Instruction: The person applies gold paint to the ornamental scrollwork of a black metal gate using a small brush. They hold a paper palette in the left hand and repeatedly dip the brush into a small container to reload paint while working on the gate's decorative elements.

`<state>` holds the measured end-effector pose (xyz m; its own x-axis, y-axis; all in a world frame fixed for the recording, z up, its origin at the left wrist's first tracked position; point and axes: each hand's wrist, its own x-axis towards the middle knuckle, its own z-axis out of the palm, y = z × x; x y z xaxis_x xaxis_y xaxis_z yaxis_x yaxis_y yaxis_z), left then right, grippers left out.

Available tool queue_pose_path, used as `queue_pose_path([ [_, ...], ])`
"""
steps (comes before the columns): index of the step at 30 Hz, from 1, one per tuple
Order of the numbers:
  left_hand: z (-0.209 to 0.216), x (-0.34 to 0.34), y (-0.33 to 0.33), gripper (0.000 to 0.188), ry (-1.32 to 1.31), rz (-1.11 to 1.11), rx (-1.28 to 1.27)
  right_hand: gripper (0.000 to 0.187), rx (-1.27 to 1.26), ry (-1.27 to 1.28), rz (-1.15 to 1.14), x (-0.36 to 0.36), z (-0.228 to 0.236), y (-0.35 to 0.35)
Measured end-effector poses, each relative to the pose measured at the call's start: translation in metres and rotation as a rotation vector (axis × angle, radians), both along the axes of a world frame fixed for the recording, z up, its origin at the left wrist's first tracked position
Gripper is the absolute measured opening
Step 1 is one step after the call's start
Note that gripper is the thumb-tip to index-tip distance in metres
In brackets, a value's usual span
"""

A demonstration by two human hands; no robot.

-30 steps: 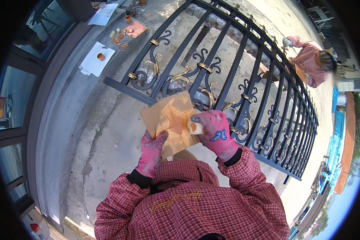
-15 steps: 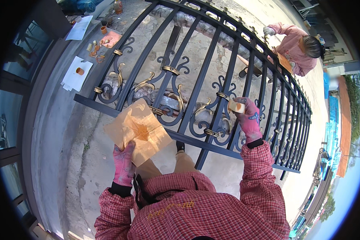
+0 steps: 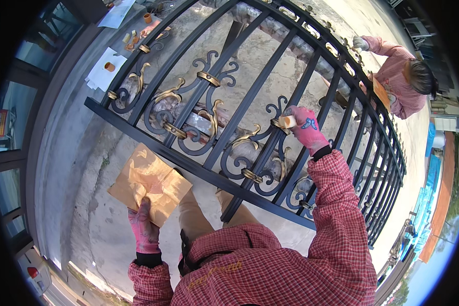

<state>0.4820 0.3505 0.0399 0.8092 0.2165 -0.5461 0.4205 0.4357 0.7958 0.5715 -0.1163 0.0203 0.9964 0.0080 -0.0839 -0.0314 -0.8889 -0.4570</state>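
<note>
My left hand [image 3: 145, 229], in a pink glove, grips the near edge of a brown paper sheet [image 3: 126, 178], its thumb on top. A gold-coloured smear of paint [image 3: 155, 184] covers the sheet's creased middle. In my right hand [image 3: 308, 130], also pink-gloved, is a small pale sponge block [image 3: 287, 122] with an orange-gold stain on its face. The sponge is at a gold collar [image 3: 275, 123] on an upright of the black metal railing [image 3: 188, 158]; whether it presses on it I cannot tell. Scrolls beside the collar have gold leaf tips [image 3: 246, 137].
Across the railing a person [image 3: 405, 84] in a checked jacket bends over it, holding a brown sheet [image 3: 380, 95]. At the left, white papers [image 3: 101, 76] with a small orange-brown cup [image 3: 109, 67] lie near a wall with windows [image 3: 13, 122]. Wrapped supports [image 3: 303, 58] lie beneath the railing.
My right hand has brought the sponge from beside the upright to its gold collar. My left hand has drawn the paper back from over the railing's near rail. The whole view has shifted.
</note>
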Motion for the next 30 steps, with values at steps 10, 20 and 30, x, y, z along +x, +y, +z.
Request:
queue_pose_path([
  [10, -0.003, 0.003, -0.023, 0.041, 0.035, 0.010, -0.006, 0.036, -0.134, 0.050, 0.198, 0.025, -0.016, -0.007],
  [20, -0.012, 0.000, -0.026, 0.040, 0.017, 0.047, -0.025, 0.024, -0.173, 0.060, 0.420, 0.053, -0.006, 0.004],
  [30, -0.012, 0.003, -0.033, 0.041, 0.042, 0.066, -0.003, 0.032, -0.186, 0.137, 0.413, 0.052, -0.009, 0.002],
])
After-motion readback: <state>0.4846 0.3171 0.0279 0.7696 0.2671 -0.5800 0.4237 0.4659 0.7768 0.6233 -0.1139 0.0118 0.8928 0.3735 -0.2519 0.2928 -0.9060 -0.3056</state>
